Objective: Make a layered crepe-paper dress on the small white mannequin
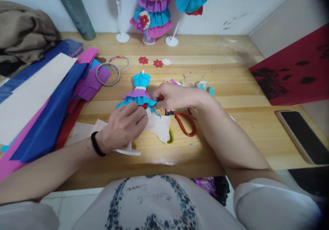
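A small crepe-paper dress [142,81], with a blue bodice, a pale waistband and purple and blue ruffles, is in front of me at the table's middle. My left hand [127,122] is closed at the lower ruffles, fingertips pressed together and partly hidden. At the skirt's right edge, my right hand [168,96] pinches the blue ruffle. Something dark red shows under the hem between both hands. White paper [159,125] lies just below. Beside my right wrist is a red-handled tool [186,125], and a yellow handle [171,136] pokes out from under the paper.
Coloured paper sheets [51,113] and tape rolls [108,74] lie left. Red paper flowers [143,60] rest beyond the dress, with paper scraps [203,86] to their right. Ruffled dresses on stands [155,17] line the wall. A phone [303,134] lies right.
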`<state>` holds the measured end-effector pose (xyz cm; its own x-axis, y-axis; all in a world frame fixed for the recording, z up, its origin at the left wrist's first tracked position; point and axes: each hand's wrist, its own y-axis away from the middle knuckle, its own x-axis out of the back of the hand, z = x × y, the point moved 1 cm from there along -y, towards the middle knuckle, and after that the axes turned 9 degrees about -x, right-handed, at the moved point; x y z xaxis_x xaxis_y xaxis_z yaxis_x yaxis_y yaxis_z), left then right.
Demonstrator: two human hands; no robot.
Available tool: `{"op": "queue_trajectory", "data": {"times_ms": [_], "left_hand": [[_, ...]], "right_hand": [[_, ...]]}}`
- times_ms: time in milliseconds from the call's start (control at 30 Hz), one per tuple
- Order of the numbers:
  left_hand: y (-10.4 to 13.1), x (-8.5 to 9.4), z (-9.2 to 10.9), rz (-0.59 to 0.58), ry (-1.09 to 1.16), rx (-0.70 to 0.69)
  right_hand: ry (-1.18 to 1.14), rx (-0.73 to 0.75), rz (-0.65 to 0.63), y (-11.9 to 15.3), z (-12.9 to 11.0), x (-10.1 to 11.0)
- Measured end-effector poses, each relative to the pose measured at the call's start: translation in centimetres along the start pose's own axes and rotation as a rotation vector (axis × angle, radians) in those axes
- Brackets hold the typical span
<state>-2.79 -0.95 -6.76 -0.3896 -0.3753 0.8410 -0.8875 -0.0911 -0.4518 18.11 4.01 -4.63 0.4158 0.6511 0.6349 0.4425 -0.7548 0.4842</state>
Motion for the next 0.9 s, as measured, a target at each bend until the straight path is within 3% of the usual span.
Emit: {"op": "queue_trajectory", "data": {"times_ms": [167,267,467,600,700,900], "left_hand": [[0.1,-0.2,0.0,0.02,0.025,0.039],[0.0,-0.3,0.0,0.023,0.018,0.046],[0.1,-0.6,0.0,0.063,0.069,0.113],[0.0,-0.7,0.2,0.07,0.069,0.16],[-0.3,-0.4,0.3,0.088,0.041,0.188],[-1.2,0.1,0.0,0.122,0.016,0.225]], "right_hand": [[-0.218,-0.034,-0.065,0.6,0.3,0.6],[-0.296,-0.016,-0.04,0.8,0.5,0.9],[0.013,0.073,0.044,1.0,-0.7,0.3],[0.196,0.017,0.161,1.1,-1.6,-0.1],[0.171,-0.029,0.187,1.2,-1.7,-0.1],[0.034,-0.013,0.09,1.3,-1.6,0.2]]}}
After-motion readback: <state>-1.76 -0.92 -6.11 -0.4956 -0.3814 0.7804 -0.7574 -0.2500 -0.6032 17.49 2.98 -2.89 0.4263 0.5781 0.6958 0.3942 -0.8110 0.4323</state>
